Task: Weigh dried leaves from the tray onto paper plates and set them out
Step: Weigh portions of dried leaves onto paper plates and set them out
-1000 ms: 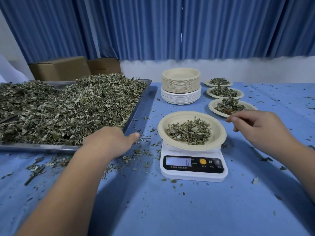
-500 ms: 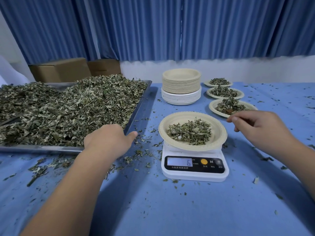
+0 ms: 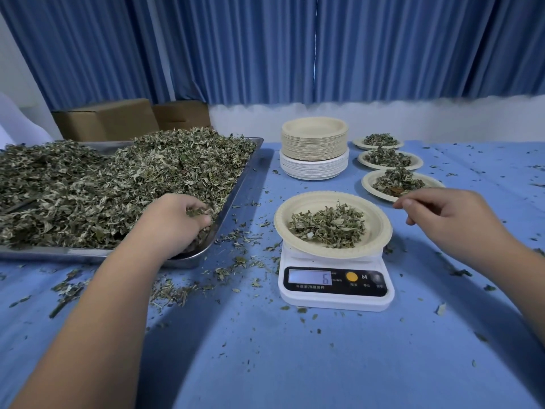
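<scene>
Blue curtains [image 3: 265, 48] hang behind a blue-clothed table [image 3: 295, 364] strewn with leaf crumbs. Three filled plates [image 3: 395, 184] sit toward its far right edge. A fourth plate [image 3: 380, 228] rests on the scale [image 3: 336, 293], which reads 6, probably short of a full portion. At the tray's [image 3: 59, 253] near right corner the left hand [image 3: 174, 222] grips dried leaves [image 3: 88, 187]. The right hand [image 3: 448, 219] hovers beside the plate, loosely curled and empty. A tall stack of plates [image 3: 314, 149] remains.

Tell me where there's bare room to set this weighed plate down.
Widest bare cloth lies right of the three filled plates and in front of the scale. Crowded: between tray and scale, strewn scraps; left hand grips dried leaves at the tray's corner.
</scene>
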`<state>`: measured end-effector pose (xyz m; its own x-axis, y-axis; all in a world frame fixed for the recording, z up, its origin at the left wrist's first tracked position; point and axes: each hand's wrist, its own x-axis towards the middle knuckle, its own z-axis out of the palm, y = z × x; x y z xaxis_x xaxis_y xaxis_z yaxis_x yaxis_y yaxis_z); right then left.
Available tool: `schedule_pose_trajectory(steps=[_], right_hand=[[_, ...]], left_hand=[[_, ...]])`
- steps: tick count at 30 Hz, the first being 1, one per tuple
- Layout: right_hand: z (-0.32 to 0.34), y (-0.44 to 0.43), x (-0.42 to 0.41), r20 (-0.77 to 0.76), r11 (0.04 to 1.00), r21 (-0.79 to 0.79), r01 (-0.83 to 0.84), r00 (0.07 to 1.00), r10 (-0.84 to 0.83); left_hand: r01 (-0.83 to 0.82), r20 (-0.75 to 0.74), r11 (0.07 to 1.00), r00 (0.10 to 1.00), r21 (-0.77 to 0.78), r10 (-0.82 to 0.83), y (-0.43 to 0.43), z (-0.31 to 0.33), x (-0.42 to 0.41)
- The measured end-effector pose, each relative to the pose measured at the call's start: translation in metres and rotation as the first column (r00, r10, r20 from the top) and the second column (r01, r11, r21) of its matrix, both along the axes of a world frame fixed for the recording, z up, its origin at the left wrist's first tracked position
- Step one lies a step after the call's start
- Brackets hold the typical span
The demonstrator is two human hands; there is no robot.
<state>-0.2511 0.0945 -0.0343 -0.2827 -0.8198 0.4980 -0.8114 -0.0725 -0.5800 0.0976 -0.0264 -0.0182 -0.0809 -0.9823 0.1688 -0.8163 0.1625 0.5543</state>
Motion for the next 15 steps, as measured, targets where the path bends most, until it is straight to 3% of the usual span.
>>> schedule_pose_trajectory(steps=[6,15], right_hand=[[-0.0002,-0.0005,-0.0002,-0.008,1.000,0.001,0.001,1.000,-0.001],[-0.0005,0.0000,-0.0012,0.000,1.000,0.007,0.001,1.000,-0.001]], left_hand=[[-0.059,-0.019,0.975,0.998,-0.213,0.056,-0.0058,-0.0051,0.0005],[0.000,-0.050,0.964,0.999,-0.265,-0.014,-0.0055,-0.0078,-0.0011]])
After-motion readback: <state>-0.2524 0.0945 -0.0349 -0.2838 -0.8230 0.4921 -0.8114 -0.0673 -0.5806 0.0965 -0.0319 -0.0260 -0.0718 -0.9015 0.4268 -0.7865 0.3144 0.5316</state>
